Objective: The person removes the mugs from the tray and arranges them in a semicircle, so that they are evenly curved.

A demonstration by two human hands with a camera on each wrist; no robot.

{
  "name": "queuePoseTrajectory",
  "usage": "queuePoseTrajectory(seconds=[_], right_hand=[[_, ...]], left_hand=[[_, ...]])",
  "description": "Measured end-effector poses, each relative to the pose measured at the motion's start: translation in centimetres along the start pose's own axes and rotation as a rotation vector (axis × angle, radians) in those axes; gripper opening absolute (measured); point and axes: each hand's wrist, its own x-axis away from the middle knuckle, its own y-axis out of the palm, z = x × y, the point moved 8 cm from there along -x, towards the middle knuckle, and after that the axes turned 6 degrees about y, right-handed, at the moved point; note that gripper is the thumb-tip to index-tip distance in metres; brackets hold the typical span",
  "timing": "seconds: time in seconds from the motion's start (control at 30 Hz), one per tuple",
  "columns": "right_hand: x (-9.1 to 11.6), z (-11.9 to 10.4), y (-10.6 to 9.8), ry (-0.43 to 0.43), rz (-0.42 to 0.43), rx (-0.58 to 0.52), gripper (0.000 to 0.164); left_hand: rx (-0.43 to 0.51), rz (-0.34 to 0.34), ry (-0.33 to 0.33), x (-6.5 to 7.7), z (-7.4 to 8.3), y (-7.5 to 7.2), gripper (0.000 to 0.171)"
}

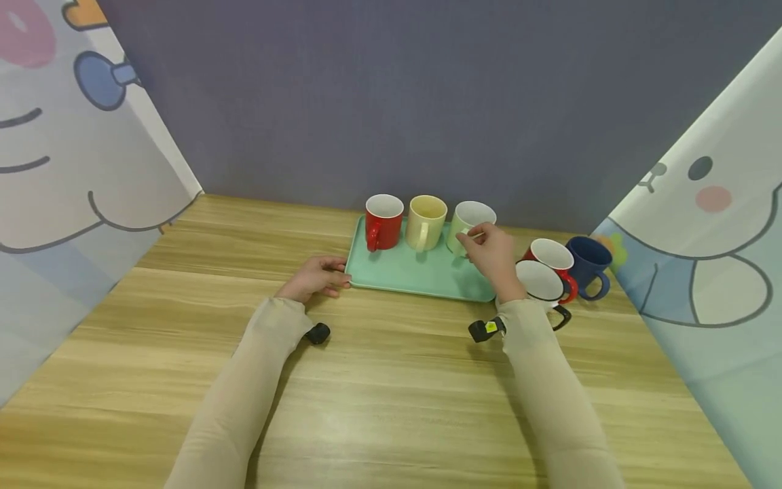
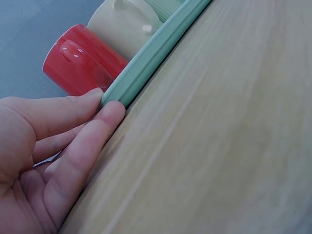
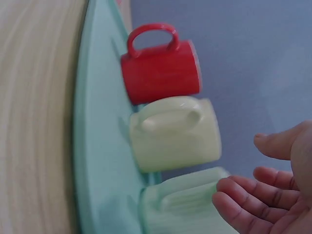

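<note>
A mint-green tray (image 1: 421, 277) lies on the wooden table with three mugs in a row along its back. They are a red mug (image 1: 385, 227), a pale yellow mug (image 1: 435, 231) and a light green mug (image 1: 462, 227). My left hand (image 1: 313, 277) pinches the tray's left front corner, thumb and a fingertip at its rim in the left wrist view. Over at the light green mug, my right hand (image 1: 492, 257) overlaps its handle side. In the right wrist view its thumb stands apart from the fingers, which are right at that mug's rim.
Right of the tray stand a white mug (image 1: 539, 280) with a black handle, a red mug with a white inside (image 1: 552, 254) and a dark blue mug (image 1: 588, 261), close together. A grey panel (image 1: 379, 102) rises behind the table, with cartoon-printed walls (image 1: 721, 224) at both sides.
</note>
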Motion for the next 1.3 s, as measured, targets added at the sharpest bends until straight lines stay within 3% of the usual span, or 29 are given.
queuePoseTrajectory(seconds=[0.2,0.43,0.67,0.97,1.3], right_hand=[[-1.1,2.2,1.3,0.079,0.032,-0.047,0.03],[-2.1,3.9,2.7,0.189,-0.002,0.014,0.037],[-2.3,3.5,3.0,0.154,0.047,-0.015,0.032],[-1.8,3.1,3.0,0.131,0.062,-0.137,0.023],[-1.9,3.5,1.8,0.164,0.118,0.041,0.026]], left_hand=[[-0.018,-0.002,-0.01,-0.2,0.0,-0.1,0.062],[-0.01,0.001,0.001,-0.2,0.3,-0.1,0.061],[-0.007,-0.001,-0.009,0.0,0.0,0.0,0.062],[-0.005,0.003,-0.017,0.3,-0.1,0.1,0.063],[-0.005,-0.002,-0.024,0.0,0.0,0.1,0.061]])
